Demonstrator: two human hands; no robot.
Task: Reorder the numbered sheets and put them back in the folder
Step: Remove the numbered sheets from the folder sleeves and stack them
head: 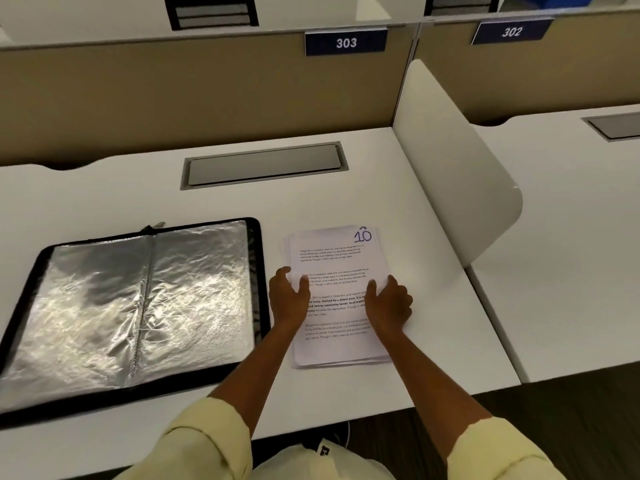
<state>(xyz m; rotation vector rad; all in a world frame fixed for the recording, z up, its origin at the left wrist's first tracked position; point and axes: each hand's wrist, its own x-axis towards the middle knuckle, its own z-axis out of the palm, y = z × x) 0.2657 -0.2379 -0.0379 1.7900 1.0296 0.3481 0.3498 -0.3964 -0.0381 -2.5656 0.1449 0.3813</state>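
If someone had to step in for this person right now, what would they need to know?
Left hand and right hand: both flank the stack of white printed sheets, fingers curled at its side edges; whether they grip or only square it is unclear.
The stack lies on the white desk, right of the open black zip folder with shiny clear sleeves. Its top sheet is marked 10.
Done: the sheets are out and gathered into one pile; their order below the top cannot be seen.
Left: check the order and put the sheets into the folder.
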